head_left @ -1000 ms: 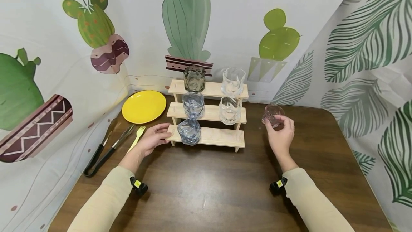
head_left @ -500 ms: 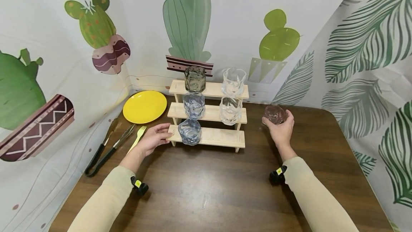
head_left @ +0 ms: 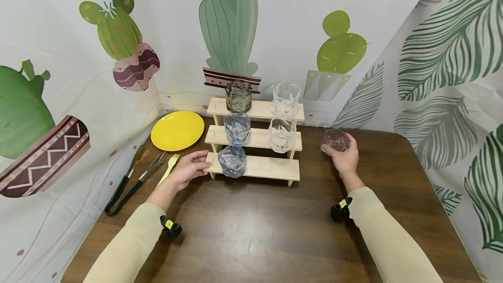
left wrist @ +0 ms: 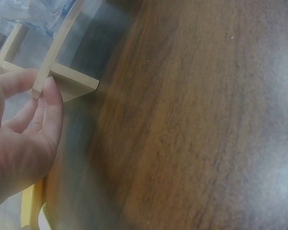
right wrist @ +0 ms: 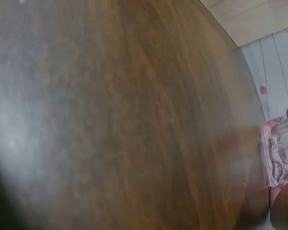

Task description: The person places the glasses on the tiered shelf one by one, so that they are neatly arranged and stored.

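A three-step wooden stand (head_left: 271, 167) stands on the table. My left hand (head_left: 188, 170) pinches the left end of its lowest step; the left wrist view shows the thumb and fingers (left wrist: 52, 108) on both faces of the board. To the right of the stand, my right hand (head_left: 345, 156) grips a pink glass (head_left: 335, 139), which appears at the edge of the right wrist view too. On the lowest step sits a blue glass (head_left: 232, 161). The middle step bears a blue glass (head_left: 237, 129) and a clear glass (head_left: 282, 135). A grey glass (head_left: 238, 96) and a clear glass (head_left: 286, 100) occupy the top step.
Left of the stand lie a yellow plate (head_left: 177, 130), a yellow fork (head_left: 170, 167) and black-handled tongs (head_left: 135, 185). A patterned cloth (head_left: 291, 25) hangs behind the brown table (head_left: 251, 226). The table's right edge curves beyond my right hand.
My right hand has shifted from a fingertip hold at the pink glass's rim to a grip around its side. The left hand and the stand stay as they were.
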`<state>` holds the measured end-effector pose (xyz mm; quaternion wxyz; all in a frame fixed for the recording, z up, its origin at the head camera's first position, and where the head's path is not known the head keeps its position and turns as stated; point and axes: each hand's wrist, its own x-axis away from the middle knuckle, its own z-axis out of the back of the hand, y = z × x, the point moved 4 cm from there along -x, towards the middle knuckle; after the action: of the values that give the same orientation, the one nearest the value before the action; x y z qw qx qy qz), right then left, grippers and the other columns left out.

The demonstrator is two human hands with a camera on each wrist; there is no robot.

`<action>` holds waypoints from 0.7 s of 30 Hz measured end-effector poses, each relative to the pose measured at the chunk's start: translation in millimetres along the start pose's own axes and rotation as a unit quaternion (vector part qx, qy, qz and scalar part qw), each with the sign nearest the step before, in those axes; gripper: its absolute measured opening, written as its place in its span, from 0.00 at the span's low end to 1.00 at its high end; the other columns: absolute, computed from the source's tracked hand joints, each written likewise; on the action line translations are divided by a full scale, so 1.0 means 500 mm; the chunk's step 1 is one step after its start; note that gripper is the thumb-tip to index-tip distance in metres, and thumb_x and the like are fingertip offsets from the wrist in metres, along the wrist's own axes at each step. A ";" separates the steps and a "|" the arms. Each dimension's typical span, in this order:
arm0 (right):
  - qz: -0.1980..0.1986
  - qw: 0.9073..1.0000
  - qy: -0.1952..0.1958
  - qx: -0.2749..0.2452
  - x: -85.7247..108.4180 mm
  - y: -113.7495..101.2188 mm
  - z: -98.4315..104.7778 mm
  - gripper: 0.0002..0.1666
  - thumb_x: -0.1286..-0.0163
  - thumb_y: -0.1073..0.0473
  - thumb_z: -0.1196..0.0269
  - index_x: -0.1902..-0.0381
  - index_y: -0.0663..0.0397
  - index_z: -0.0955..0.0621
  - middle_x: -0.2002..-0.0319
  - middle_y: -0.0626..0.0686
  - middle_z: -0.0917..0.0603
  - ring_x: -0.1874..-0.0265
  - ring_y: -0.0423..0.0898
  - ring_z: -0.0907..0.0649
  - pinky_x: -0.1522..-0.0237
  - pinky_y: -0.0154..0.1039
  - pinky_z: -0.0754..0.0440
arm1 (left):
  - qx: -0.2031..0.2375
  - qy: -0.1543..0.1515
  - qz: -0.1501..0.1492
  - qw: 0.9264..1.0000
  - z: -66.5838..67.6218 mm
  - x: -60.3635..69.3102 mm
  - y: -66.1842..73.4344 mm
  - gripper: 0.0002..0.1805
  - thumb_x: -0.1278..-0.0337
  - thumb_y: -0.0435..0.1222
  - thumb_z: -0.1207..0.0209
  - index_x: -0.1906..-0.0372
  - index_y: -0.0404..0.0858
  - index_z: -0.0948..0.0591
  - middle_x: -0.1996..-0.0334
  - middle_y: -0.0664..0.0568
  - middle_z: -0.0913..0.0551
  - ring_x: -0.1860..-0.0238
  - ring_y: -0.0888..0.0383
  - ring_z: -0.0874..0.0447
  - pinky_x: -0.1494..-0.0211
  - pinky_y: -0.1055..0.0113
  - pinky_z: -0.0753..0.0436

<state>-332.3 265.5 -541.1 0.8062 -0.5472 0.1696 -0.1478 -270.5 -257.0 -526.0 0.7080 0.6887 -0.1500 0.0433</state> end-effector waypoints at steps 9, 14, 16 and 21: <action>-0.004 1.000 0.000 0.011 -0.003 -0.001 0.010 0.49 0.42 0.55 0.19 0.26 0.54 0.30 0.32 0.60 0.25 0.34 0.57 0.24 0.34 0.51 0.27 | 0.004 0.006 0.004 1.000 -0.001 -0.001 0.000 0.36 0.31 0.28 0.38 0.23 0.28 0.37 0.38 0.35 0.26 0.57 0.57 0.16 0.55 0.66 0.13; -0.009 1.000 0.001 0.020 0.000 -0.003 0.012 0.47 0.41 0.53 0.20 0.28 0.52 0.28 0.34 0.58 0.23 0.37 0.54 0.22 0.38 0.46 0.24 | 0.003 0.008 0.008 1.000 0.000 0.001 0.001 0.36 0.32 0.28 0.38 0.23 0.29 0.37 0.37 0.34 0.27 0.57 0.57 0.16 0.55 0.67 0.14; -0.008 1.000 0.001 0.027 0.001 -0.005 0.014 0.46 0.41 0.52 0.20 0.28 0.52 0.28 0.35 0.58 0.21 0.38 0.53 0.21 0.41 0.43 0.24 | 0.002 0.008 0.007 1.000 0.000 0.001 0.001 0.36 0.31 0.28 0.38 0.23 0.29 0.37 0.37 0.33 0.27 0.57 0.57 0.16 0.55 0.67 0.14; -0.004 0.999 -0.006 0.047 0.004 -0.006 0.018 0.45 0.39 0.49 0.21 0.28 0.51 0.28 0.37 0.58 0.20 0.41 0.54 0.20 0.47 0.41 0.26 | 0.002 0.006 0.005 1.000 0.001 0.001 0.000 0.36 0.31 0.28 0.38 0.23 0.29 0.37 0.38 0.34 0.26 0.57 0.57 0.16 0.55 0.67 0.14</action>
<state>-326.8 271.2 -535.5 0.8315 -0.5102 0.1554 -0.1552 -270.2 -257.5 -525.7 0.7073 0.6892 -0.1488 0.0515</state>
